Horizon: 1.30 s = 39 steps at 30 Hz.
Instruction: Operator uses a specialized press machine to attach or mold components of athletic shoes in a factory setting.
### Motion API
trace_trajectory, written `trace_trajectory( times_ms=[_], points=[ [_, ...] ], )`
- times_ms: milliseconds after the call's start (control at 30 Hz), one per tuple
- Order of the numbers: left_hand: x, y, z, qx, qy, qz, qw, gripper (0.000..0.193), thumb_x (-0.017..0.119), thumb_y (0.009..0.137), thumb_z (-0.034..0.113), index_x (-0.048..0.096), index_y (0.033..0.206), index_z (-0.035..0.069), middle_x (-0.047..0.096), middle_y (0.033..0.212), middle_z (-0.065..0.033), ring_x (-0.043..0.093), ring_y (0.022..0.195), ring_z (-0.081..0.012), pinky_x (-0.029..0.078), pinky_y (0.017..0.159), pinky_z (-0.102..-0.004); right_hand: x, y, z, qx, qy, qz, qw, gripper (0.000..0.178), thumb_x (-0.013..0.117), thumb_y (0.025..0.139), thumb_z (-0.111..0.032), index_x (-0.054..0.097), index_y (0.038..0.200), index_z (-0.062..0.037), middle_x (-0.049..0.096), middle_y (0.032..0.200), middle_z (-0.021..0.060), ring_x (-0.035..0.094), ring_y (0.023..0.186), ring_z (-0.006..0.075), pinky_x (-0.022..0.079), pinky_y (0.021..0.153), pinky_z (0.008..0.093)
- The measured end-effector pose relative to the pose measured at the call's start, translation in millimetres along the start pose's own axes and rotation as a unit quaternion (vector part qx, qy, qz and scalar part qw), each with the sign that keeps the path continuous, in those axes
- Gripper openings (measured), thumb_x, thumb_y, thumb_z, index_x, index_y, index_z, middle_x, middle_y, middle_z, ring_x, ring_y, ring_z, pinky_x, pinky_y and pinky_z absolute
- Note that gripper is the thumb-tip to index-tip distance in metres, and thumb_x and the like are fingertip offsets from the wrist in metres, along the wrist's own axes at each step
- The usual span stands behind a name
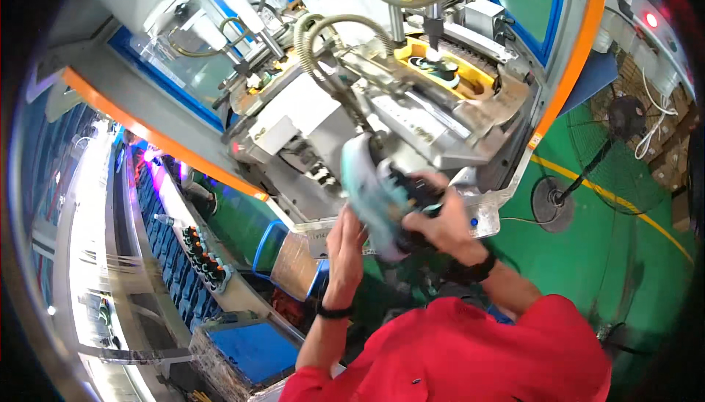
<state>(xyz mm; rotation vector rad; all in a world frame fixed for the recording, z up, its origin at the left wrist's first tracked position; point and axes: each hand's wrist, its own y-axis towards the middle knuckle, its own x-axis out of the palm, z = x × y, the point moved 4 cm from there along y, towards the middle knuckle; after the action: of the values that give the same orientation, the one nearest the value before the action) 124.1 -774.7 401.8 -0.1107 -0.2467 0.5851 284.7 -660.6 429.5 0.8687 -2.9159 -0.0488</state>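
Observation:
A sneaker (378, 200) with a pale teal and white sole and a dark upper is tilted on its side in front of the machine, blurred by motion. My right hand (444, 222) grips it at the dark upper, thumb on the near side. Beside the sole, my left hand (345, 248) has its fingers stretched out and close together, against or very near the shoe's lower left edge; contact is hard to make out. Within the machine, another shoe (440, 70) sits in a yellow holder (481, 82) under a vertical press rod (434, 31).
The machine's orange-edged frame (573, 57) surrounds the work area, with ribbed hoses (345, 20) hanging inside. At left runs a lit conveyor (81, 255) beside a tray of small bottles (205, 259). A blue-topped box (253, 350) stands nearer. A floor fan (554, 200) stands right.

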Motion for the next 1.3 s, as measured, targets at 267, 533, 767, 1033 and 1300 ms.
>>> trace_trajectory(
  times_ms=[267, 533, 767, 1033, 1300],
  points=[
    [157, 250, -53, 0.07, 0.186, -0.04, 0.979, 0.036, 0.07, 0.087, 0.028, 0.057, 0.095, -0.004, 0.061, 0.091, -0.0087, 0.056, 0.084, -0.0123, 0.045, 0.069, -0.0262, -183, 49, 22, -0.067, 0.007, 0.259, 0.963, 0.058, 0.071, 0.069, -0.006, 0.053, 0.124, 0.0008, 0.059, 0.113, 0.007, 0.056, 0.102, 0.0175, 0.042, 0.096, 0.0313],
    [154, 408, -113, -0.006, 0.465, 0.142, 0.874, 0.079, 0.07, 0.081, 0.022, 0.023, 0.135, -0.012, 0.046, 0.126, -0.0332, 0.053, 0.113, -0.0452, 0.048, 0.094, -0.0479, -232, 39, 10, -0.041, -0.13, 0.376, 0.917, 0.056, 0.07, 0.073, -0.01, 0.053, 0.125, 0.0031, 0.058, 0.109, 0.006, 0.056, 0.096, 0.0144, 0.045, 0.09, 0.0287],
    [95, 418, -66, 0.016, 0.365, 0.18, 0.913, 0.055, 0.067, 0.069, 0.012, 0.05, 0.117, -0.011, 0.063, 0.109, -0.0261, 0.062, 0.104, -0.0378, 0.049, 0.092, -0.0411, -238, 158, -29, -0.026, -0.257, 0.316, 0.913, 0.055, 0.068, 0.072, -0.011, 0.053, 0.123, 0.0038, 0.061, 0.107, 0.0086, 0.058, 0.093, 0.0162, 0.047, 0.085, 0.0299],
    [-29, 196, 31, -0.105, -0.013, -0.043, 0.994, 0.043, 0.068, 0.084, 0.007, 0.053, 0.122, -0.007, 0.063, 0.112, -0.0097, 0.062, 0.098, -0.017, 0.051, 0.084, -0.033, -78, 397, 6, 0.072, -0.528, 0.035, 0.846, 0.058, 0.071, 0.067, -0.033, 0.061, 0.108, 0.0068, 0.067, 0.097, 0.0224, 0.065, 0.088, 0.0311, 0.051, 0.078, 0.0352],
    [-141, -26, 83, -0.079, 0.056, 0.255, 0.962, 0.062, 0.06, 0.081, -0.001, 0.038, 0.139, -0.009, 0.057, 0.123, -0.0099, 0.058, 0.104, -0.015, 0.046, 0.091, -0.0284, 31, 453, 173, 0.077, -0.595, 0.112, 0.792, 0.041, 0.06, 0.08, -0.019, 0.048, 0.112, 0.0036, 0.067, 0.1, 0.0265, 0.068, 0.092, 0.0358, 0.054, 0.083, 0.0426]
  ],
)
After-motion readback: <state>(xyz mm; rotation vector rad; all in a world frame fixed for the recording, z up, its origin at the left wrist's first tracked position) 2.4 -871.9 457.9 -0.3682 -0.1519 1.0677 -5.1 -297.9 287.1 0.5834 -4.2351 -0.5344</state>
